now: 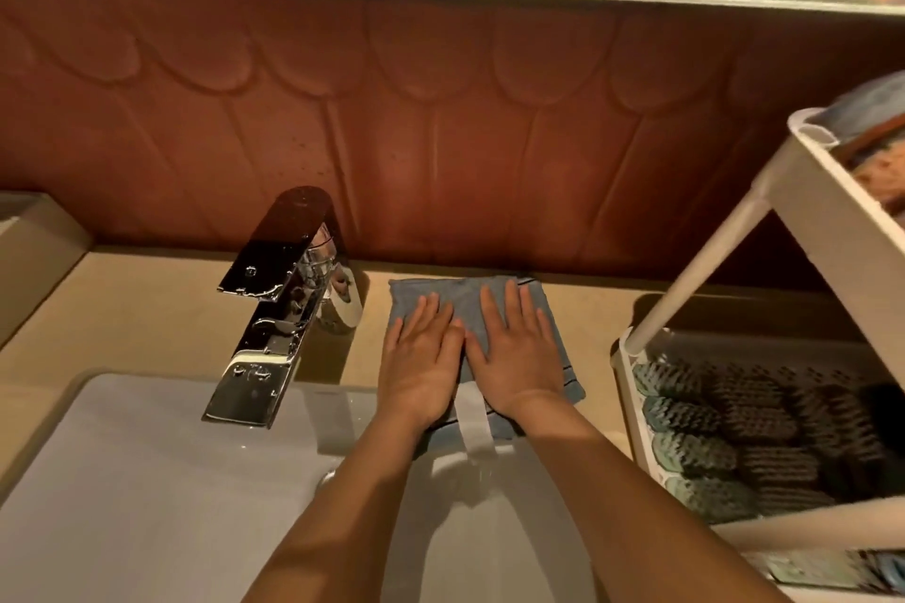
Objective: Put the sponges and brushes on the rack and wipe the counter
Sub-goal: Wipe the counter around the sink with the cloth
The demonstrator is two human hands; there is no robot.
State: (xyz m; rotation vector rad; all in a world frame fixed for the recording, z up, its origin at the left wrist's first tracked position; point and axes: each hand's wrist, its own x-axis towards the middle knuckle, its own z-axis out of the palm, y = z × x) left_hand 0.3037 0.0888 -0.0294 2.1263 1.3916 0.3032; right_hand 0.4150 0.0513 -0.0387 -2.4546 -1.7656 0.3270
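Right of the faucet [274, 309], on the table [147, 309], the blue-grey cloth [470, 299] lies flat. The left hand [421, 357] and right hand [516, 353] sit on it side by side, fingers straight and spread, palms pressing down, thumbs nearly touching. Its near edge laps over the sink [147, 480]. Far right, the white rack [803, 191] carries rows of dark bristled brushes [734, 416] on its lower tier.
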